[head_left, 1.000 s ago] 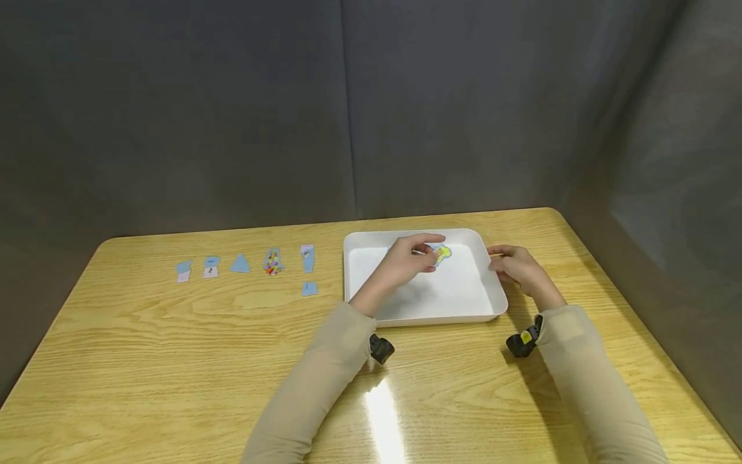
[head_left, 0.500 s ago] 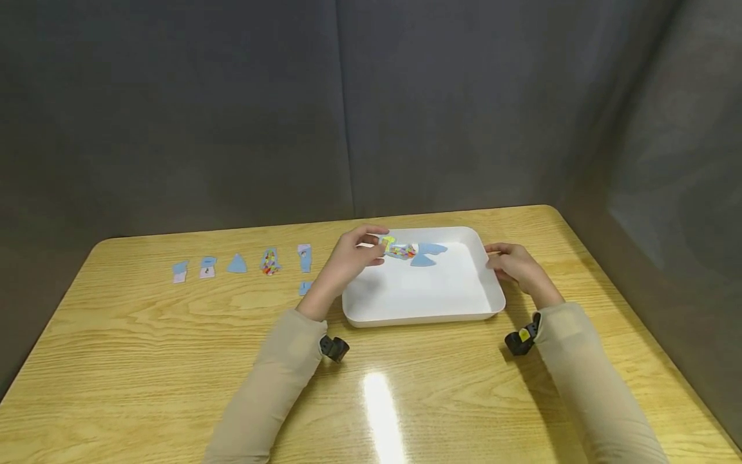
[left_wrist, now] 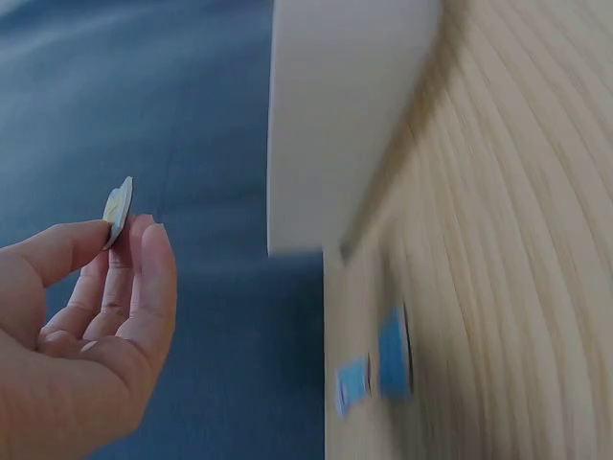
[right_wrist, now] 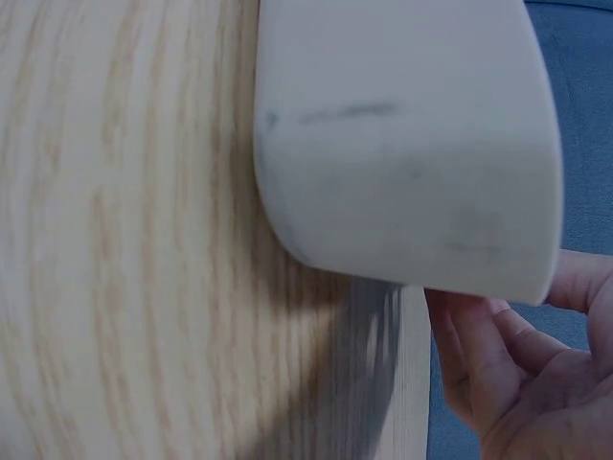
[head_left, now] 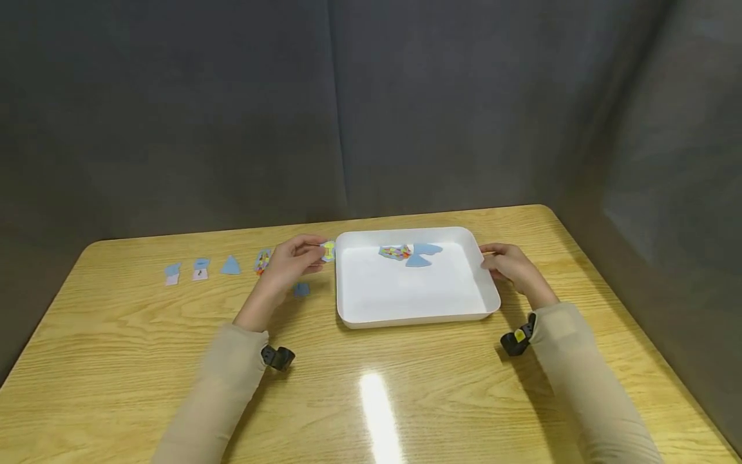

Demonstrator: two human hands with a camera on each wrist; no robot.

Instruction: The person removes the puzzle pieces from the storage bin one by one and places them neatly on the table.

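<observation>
My left hand [head_left: 285, 265] pinches a flat yellow-and-blue puzzle piece [head_left: 328, 251] between thumb and fingers, just outside the tray's left wall. In the left wrist view the piece [left_wrist: 118, 211] stands nearly edge-on above the thumb tip. At the right end of the white tray [head_left: 417, 296], my right hand [head_left: 516, 269] grips the rim, thumb at the edge and fingers against the outer side. A mosaic-coloured piece [head_left: 395, 252] and two plain blue pieces, one wing-shaped [head_left: 428, 248] and one triangular [head_left: 418, 261], lie inside the tray.
Left of the tray, a row of pieces lies on the wooden table [head_left: 145, 361]: two blue-and-pink ones, a blue triangle [head_left: 230, 265] and a mosaic piece [head_left: 263, 260]. A small blue piece [head_left: 301, 289] sits nearer. Dark curtains [head_left: 174, 129] enclose the back and sides.
My left hand has carried the yellow-and-blue piece leftward out of the tray, uncovering the pieces inside. My right hand stays at the tray's right end.
</observation>
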